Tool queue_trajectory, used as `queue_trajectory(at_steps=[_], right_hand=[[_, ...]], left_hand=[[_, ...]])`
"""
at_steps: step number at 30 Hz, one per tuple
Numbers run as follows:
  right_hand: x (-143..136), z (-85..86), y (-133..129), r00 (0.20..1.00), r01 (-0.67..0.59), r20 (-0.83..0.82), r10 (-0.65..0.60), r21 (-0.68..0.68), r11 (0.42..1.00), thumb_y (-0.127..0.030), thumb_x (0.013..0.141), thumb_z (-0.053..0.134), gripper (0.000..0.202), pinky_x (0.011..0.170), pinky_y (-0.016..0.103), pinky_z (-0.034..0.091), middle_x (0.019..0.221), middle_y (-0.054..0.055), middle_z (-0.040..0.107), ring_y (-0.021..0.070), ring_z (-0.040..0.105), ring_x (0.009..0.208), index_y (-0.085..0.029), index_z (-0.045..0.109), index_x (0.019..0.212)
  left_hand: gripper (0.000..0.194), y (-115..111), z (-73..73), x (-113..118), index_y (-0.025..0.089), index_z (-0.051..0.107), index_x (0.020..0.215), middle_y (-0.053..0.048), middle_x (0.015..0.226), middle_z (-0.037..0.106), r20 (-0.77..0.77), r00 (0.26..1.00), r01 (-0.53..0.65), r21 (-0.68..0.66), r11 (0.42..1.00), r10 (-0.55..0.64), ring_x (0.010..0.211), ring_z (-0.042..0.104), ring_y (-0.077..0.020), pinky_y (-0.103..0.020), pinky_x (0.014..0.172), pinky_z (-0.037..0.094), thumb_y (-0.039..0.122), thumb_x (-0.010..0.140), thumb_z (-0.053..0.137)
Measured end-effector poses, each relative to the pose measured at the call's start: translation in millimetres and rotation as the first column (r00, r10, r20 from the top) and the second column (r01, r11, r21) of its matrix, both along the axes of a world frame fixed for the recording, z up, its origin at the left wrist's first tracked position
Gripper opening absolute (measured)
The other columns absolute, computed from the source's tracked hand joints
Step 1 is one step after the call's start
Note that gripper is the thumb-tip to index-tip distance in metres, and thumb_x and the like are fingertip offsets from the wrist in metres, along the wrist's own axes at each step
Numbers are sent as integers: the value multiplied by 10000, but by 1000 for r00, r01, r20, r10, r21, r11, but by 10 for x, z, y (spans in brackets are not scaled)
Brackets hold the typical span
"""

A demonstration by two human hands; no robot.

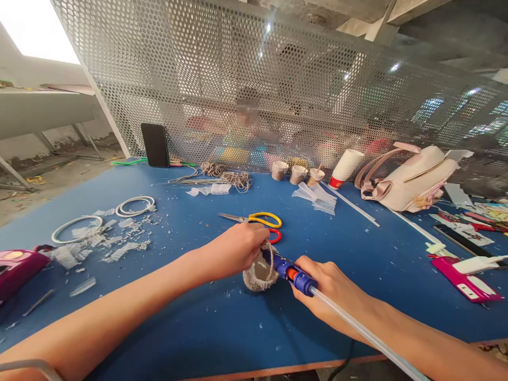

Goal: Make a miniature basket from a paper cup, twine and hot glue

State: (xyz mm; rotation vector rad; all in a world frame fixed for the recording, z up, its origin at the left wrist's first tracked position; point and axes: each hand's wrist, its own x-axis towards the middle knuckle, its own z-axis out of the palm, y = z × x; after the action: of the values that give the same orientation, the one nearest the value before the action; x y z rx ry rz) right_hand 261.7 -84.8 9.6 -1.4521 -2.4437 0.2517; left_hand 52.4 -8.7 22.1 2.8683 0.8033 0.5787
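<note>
My right hand [327, 283] is wrapped around a blue hot glue gun [291, 272], a long clear glue stick [357, 324] running out of its back. The gun's nozzle end meets the rim of a small cup [256, 283] with a pale, rough covering. At the cup's upper edge, my left hand [248, 246] is closed, its fingertips pinching a beige cord [271, 256] that loops along the rim. Whether those fingers also grip the cup is hidden. Just beyond the left hand lie scissors [264, 218] with one yellow and one red handle.
At the back stand a phone [154, 145], cord bundles [236, 180], three small cups [298, 173], stacked paper cups [347, 165] and a pink backpack [416, 177]. White rings [77, 229] and scraps lie left. A magenta power strip [464, 280] is right. A perforated metal screen [206, 79] borders the table.
</note>
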Motion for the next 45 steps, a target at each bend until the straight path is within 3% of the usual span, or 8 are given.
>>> queue_trajectory(at_steps=[15,24,45], right_hand=[[-4,-49,-10,993,14,-116,-14,-4,1000,-158,810,433,131,464,248,291,515,-50,463,144,502,450,-237,358,737],[-53,-18,-17,992,87,-82,-98,-122,989,-153,798,515,136,511,259,253,562,-47,527,129,522,492,-221,408,750],[-95,-14,56,1000,7,2,-7,-39,999,-189,800,511,35,483,287,230,662,49,671,171,601,532,-160,519,818]], left_hand=[[240,-10,19,1,181,485,674,-6,626,546,11,1000,1,41,999,-2,564,511,-133,-232,530,362,23,829,392],[221,-18,26,-15,180,496,676,-12,619,561,7,999,-41,18,999,41,559,500,-129,-225,538,376,32,803,392],[199,-26,86,-15,166,532,702,4,638,556,-12,998,-68,-21,997,68,572,493,-107,-200,556,396,27,785,416]])
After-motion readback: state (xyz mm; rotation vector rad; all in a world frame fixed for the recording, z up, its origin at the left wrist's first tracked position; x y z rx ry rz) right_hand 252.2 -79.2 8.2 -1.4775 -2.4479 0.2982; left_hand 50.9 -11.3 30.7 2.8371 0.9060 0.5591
